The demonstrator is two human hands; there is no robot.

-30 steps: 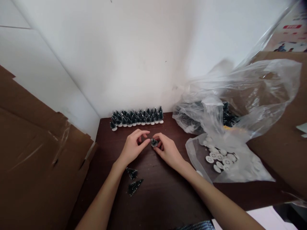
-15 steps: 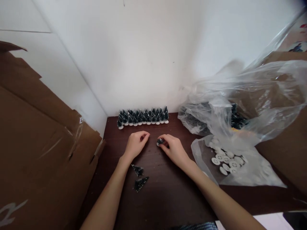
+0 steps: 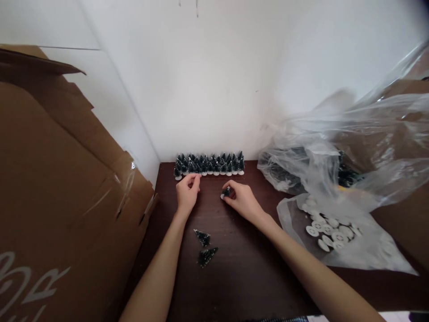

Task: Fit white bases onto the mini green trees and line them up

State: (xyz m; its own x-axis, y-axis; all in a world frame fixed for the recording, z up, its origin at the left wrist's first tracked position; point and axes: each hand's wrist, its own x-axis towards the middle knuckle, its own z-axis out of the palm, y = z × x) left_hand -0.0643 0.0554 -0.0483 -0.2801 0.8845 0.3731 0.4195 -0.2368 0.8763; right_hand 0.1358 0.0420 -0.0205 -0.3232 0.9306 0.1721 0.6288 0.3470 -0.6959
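Note:
Between the thumb and fingers of my right hand (image 3: 241, 199) is a miniature Christmas tree (image 3: 226, 191), dark green, tilted, with a white base at its lower left. My left hand (image 3: 187, 192) is closed in a pinch just in front of the left part of a tight block of miniature trees (image 3: 209, 164) standing upright on white bases. Whether anything is between its fingertips is too small to make out. Nearer to me, between my forearms, one loose tree (image 3: 203, 237) and a second loose tree (image 3: 207, 256) lie on their sides, with no bases visible.
White round bases (image 3: 339, 237) lie in an open clear plastic bag (image 3: 284, 214) on the right. Behind it, a larger plastic bag (image 3: 301, 129) holds more dark green trees. A tall cardboard box (image 3: 67, 179) flanks the brown table (image 3: 248, 273) on the left; a white wall stands behind.
My left hand has moved left and away from me, closer to the block of trees. The right hand still holds its tree, now tilted differently. The whole view has shifted slightly.

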